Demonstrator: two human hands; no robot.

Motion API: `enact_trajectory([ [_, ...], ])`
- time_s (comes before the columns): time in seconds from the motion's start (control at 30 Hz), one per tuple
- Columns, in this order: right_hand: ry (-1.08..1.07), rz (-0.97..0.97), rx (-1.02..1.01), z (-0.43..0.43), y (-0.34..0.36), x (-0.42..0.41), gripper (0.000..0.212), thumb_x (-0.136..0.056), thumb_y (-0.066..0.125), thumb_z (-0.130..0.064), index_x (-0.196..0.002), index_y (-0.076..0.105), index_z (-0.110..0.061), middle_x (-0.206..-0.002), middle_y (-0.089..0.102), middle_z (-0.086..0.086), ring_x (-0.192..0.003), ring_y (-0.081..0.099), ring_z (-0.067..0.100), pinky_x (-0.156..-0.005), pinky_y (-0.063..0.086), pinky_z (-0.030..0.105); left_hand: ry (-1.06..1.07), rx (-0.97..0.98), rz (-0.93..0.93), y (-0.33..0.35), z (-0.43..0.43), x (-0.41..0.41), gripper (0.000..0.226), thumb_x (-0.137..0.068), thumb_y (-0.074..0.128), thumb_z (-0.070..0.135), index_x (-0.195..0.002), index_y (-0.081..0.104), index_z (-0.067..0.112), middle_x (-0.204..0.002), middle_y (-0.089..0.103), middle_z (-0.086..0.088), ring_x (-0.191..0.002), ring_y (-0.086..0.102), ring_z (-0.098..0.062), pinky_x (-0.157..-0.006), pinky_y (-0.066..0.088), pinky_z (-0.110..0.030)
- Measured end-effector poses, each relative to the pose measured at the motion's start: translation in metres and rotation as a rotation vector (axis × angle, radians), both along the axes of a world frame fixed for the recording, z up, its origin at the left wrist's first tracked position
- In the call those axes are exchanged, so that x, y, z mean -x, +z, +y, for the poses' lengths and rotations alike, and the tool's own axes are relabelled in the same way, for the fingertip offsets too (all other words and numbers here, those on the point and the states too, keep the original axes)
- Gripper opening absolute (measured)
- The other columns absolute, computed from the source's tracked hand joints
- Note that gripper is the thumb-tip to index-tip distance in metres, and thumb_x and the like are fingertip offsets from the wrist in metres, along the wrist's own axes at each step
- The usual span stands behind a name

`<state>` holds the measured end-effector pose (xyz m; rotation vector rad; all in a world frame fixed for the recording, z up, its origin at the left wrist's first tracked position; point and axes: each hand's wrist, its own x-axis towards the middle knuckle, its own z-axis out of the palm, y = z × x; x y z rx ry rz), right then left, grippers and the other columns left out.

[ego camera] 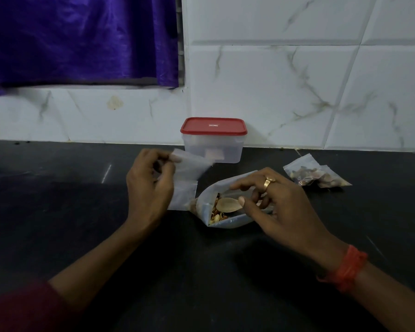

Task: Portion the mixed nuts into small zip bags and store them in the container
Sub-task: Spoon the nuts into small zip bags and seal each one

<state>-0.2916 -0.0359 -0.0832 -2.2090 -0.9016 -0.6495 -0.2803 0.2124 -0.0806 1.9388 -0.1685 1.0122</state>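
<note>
Two filled small bags (pixel 316 174) lie well to the right of the right hand (pixel 280 204). Its thumb and curled fingers hold a wooden spoon (pixel 228 204), hiding the handle. The spoon's bowl sits in the open nut bag (pixel 213 218) under the fingertips. The left hand (pixel 149 185) pinches empty zip bags (pixel 189 168), but their number is unclear. The lidded container (pixel 213 144) stands just beyond them, its contents blurred.
</note>
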Motion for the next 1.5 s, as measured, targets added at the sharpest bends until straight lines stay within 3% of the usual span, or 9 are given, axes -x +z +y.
enact_trajectory([
  [0.13,-0.012,0.07,-0.048,0.004,0.0,0.004,0.047,-0.083,0.076,-0.041,-0.127,0.059,-0.039,-0.112,0.058,-0.019,-0.088,0.062,0.003,-0.069,0.054,0.018,-0.105,-0.301,-0.122,0.004,-0.021,0.019,0.006,-0.086,0.052,0.028,-0.087,0.058,0.025,-0.086,0.053,0.014,-0.083,0.05,-0.01,-0.073,0.039,-0.036],
  [0.33,0.034,0.011,-0.034,0.01,-0.004,0.005,0.023,-0.089,0.07,-0.037,-0.108,0.074,-0.023,-0.101,0.07,-0.014,-0.083,0.067,0.004,-0.067,0.052,0.015,-0.155,-0.358,-0.169,0.003,-0.031,0.027,0.017,-0.087,0.052,0.032,-0.087,0.063,0.019,-0.089,0.057,0.012,-0.083,0.049,-0.013,-0.072,0.04,-0.042],
  [0.5,0.038,0.262,-0.35,0.01,0.001,0.008,0.02,-0.083,0.077,-0.03,-0.1,0.078,-0.019,-0.086,0.077,-0.009,-0.072,0.073,0.007,-0.067,0.06,0.024,0.012,-0.333,-0.214,0.004,-0.033,0.029,0.029,-0.085,0.064,0.035,-0.105,0.065,0.015,-0.109,0.059,-0.001,-0.102,0.051,-0.019,-0.085,0.037,-0.034],
  [0.67,0.054,0.441,-0.552,0.008,0.003,0.006,0.034,-0.074,0.077,-0.033,-0.102,0.075,-0.014,-0.083,0.079,0.001,-0.069,0.076,0.02,-0.066,0.062,0.032,-0.172,-0.464,-0.18,0.005,-0.036,0.033,0.021,-0.087,0.068,0.037,-0.097,0.066,0.018,-0.089,0.063,0.009,-0.079,0.056,-0.007,-0.068,0.046,-0.033],
  [0.77,0.044,0.421,-0.495,0.01,0.001,0.007,0.033,-0.075,0.079,-0.031,-0.103,0.076,-0.014,-0.088,0.079,-0.001,-0.075,0.076,0.015,-0.07,0.063,0.034,-0.377,-0.289,0.025,0.004,-0.043,0.038,0.018,-0.089,0.07,0.034,-0.098,0.068,0.018,-0.084,0.068,0.01,-0.069,0.064,-0.011,-0.056,0.048,-0.017],
  [0.97,0.043,0.337,-0.392,0.012,0.001,0.012,0.025,-0.08,0.081,-0.023,-0.105,0.078,-0.019,-0.09,0.078,-0.009,-0.074,0.075,0.004,-0.067,0.061,0.023,-0.478,0.007,0.199,0.003,-0.047,0.038,0.015,-0.089,0.068,0.029,-0.092,0.07,0.013,-0.084,0.075,0.003,-0.068,0.073,-0.015,-0.059,0.06,-0.031],
  [1.07,0.045,0.278,-0.32,0.014,0.001,0.016,0.026,-0.081,0.081,-0.018,-0.105,0.075,-0.025,-0.083,0.075,-0.017,-0.071,0.073,-0.002,-0.063,0.056,0.012,-0.498,0.049,0.239,0.001,-0.046,0.037,0.017,-0.088,0.069,0.028,-0.09,0.07,0.011,-0.08,0.076,0.0,-0.066,0.073,-0.017,-0.057,0.059,-0.031],
  [1.3,0.052,0.191,-0.259,0.014,-0.001,0.015,0.027,-0.082,0.081,-0.022,-0.108,0.077,-0.02,-0.085,0.074,-0.019,-0.071,0.072,-0.004,-0.062,0.054,0.009,-0.504,0.058,0.245,-0.003,-0.047,0.036,0.014,-0.087,0.071,0.021,-0.089,0.07,0.008,-0.078,0.076,0.001,-0.062,0.072,-0.013,-0.054,0.055,-0.02],
  [1.5,0.064,0.199,-0.283,0.011,-0.003,0.013,0.024,-0.081,0.082,-0.021,-0.104,0.077,-0.021,-0.08,0.075,-0.016,-0.068,0.072,-0.003,-0.061,0.053,0.009,-0.516,0.037,0.236,-0.007,-0.047,0.036,0.016,-0.089,0.067,0.027,-0.091,0.069,0.012,-0.081,0.075,0.002,-0.062,0.072,-0.016,-0.057,0.061,-0.038],
])
